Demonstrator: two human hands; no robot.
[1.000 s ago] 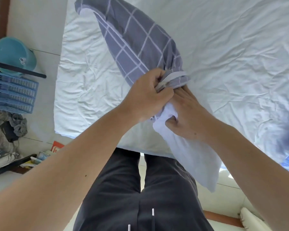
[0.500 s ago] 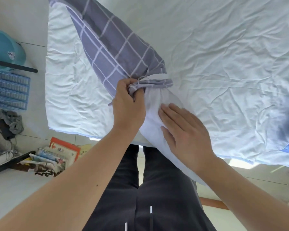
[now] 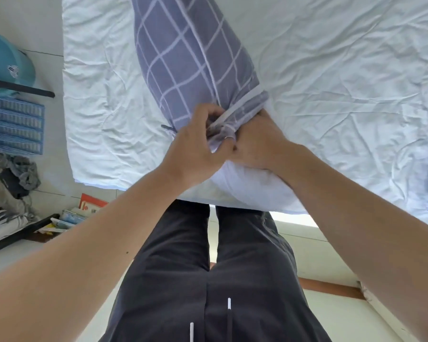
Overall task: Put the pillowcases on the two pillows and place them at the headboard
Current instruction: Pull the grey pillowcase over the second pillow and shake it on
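Two hands meet at the near edge of the bed [image 3: 331, 70], seen from the head camera looking down. A white pillow [image 3: 252, 186] lies on the bed with its far part inside a gray pillowcase [image 3: 183, 58] that has thin white lines making squares. The covered part runs away from the person, up toward the top of the picture. The bare white end of the pillow sticks out near the person and hangs a little past the bed edge.

The left hand [image 3: 195, 149] has its fingers curled tight around the bunched open end of the pillowcase. The right hand [image 3: 260, 141] sits just beside it, touching it, and its fingers also pinch the bunched cloth at the opening, with the hand resting on the white pillow.

The bed has a wrinkled white sheet. The person stands right at the bed in dark pants [image 3: 208, 267] with two white cord tips.

On the floor to the left there is a teal bucket [image 3: 5, 65], a blue plastic basket [image 3: 13, 124], a heap of gray clothes [image 3: 13, 178] and some books [image 3: 84, 211].
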